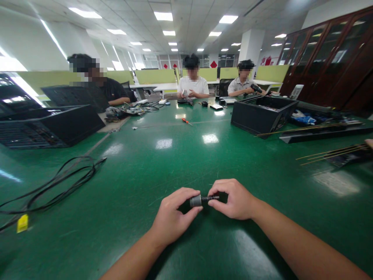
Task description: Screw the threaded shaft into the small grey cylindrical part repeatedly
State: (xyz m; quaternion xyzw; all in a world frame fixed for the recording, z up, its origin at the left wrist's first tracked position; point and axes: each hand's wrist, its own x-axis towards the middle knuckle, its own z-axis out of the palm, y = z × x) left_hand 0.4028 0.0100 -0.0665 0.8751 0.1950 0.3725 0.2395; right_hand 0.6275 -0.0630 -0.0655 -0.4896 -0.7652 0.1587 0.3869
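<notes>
Just above the green tabletop, a small grey cylindrical part (196, 201) with a thin dark ribbed shaft (212, 198) lies level between my hands. My left hand (176, 216) grips the cylinder body between thumb and fingers. From the other side, the thumb and index finger of my right hand (235, 199) close on the shaft toward its tip. The exact kind of part is too small to make out.
A black cable (67, 186) with a yellow tag (22, 223) lies at left. Black computer cases (72, 128) (256, 116) stand on both sides. An orange screwdriver (186, 121) lies ahead. Thin yellow rods (332, 153) extend from the right. Three people sit across the table.
</notes>
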